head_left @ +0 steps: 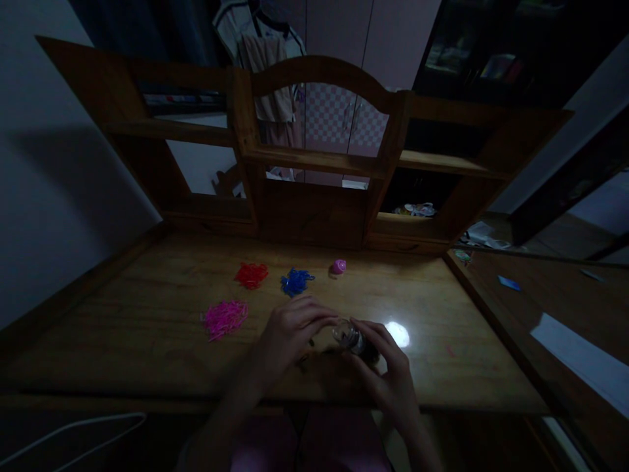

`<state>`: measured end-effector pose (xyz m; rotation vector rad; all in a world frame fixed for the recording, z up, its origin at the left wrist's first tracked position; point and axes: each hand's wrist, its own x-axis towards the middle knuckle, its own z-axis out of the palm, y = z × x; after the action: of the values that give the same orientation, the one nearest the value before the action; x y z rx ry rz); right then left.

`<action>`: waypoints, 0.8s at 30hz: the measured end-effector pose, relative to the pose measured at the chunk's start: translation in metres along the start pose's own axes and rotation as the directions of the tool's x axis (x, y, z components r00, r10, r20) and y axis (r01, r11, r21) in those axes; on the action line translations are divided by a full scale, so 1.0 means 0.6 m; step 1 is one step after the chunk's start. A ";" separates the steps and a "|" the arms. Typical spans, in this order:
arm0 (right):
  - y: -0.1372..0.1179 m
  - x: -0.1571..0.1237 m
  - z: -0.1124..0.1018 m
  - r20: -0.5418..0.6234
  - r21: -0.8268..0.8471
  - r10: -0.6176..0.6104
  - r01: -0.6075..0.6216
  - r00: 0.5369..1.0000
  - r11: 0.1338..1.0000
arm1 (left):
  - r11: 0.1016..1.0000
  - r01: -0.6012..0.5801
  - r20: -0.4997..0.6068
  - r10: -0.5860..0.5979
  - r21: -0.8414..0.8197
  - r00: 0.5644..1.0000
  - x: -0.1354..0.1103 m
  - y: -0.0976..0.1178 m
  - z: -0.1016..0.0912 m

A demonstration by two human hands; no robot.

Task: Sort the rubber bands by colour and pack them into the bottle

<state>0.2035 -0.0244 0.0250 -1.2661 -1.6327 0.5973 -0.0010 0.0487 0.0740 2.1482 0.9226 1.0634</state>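
My right hand is wrapped round a small clear glass jar with dark contents, tilted so its mouth points to the left. My left hand is at the jar's mouth, fingers pressed together; what they hold, if anything, is too dim to see. A few small dark pieces lie on the table below my left hand. Beyond the hands are a blue pile, a red pile and a pink pile of small thin pieces. A small round pink object stands behind the jar.
The wooden table has a raised shelf unit along its back. To the right, a lower wooden surface bears white paper and a blue card. A wall stands at the left. The room is dim.
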 end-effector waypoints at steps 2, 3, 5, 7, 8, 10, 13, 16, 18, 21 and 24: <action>0.001 0.002 -0.004 -0.021 -0.009 0.009 -0.009 1.000 1.000 | 0.996 0.087 -0.054 -0.086 0.019 0.995 0.000 -0.012 -0.001; 0.001 0.003 -0.007 -0.034 -0.014 0.014 -0.014 0.999 1.000 | 0.993 0.113 -0.053 -0.111 0.043 0.992 -0.001 -0.020 0.001; 0.000 0.005 -0.011 -0.056 -0.023 0.026 -0.028 0.998 0.999 | 0.988 0.108 0.032 -0.112 0.108 0.993 -0.001 -0.042 0.009; -0.001 0.006 -0.014 -0.065 -0.030 0.035 -0.037 0.997 0.999 | 0.983 0.053 0.161 -0.081 0.174 0.984 -0.002 -0.065 0.024; -0.001 0.006 -0.015 -0.067 -0.033 0.036 -0.038 0.997 0.999 | 0.978 0.031 0.205 -0.074 0.204 0.976 -0.003 -0.074 0.031; -0.002 0.005 -0.016 -0.070 -0.038 0.035 -0.038 0.997 0.999 | 0.967 0.012 0.267 -0.082 0.253 0.960 -0.006 -0.088 0.042; -0.001 0.001 -0.017 -0.080 -0.047 0.038 -0.042 0.996 0.998 | 0.963 -0.012 0.380 -0.095 0.270 0.920 -0.014 -0.088 0.044; 0.000 0.000 -0.018 -0.080 -0.044 0.038 -0.042 0.996 0.998 | 0.966 -0.017 0.477 -0.111 0.257 0.872 -0.022 -0.070 0.026; 0.001 0.000 -0.019 -0.081 -0.037 0.035 -0.039 0.996 0.999 | 0.966 0.003 0.519 -0.141 0.258 0.843 -0.027 -0.055 0.011; 0.000 0.001 -0.017 -0.080 -0.033 0.030 -0.033 0.996 0.999 | 0.970 0.072 0.565 -0.196 0.234 0.801 -0.035 -0.039 -0.008; 0.000 0.002 -0.016 -0.076 -0.026 0.031 -0.033 0.997 0.999 | 0.962 0.154 0.574 -0.259 0.226 0.777 -0.045 -0.034 -0.021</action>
<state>0.2120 -0.0246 0.0298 -1.3216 -1.5660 0.5422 -0.0301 0.0420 0.0536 2.2379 0.9212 0.1549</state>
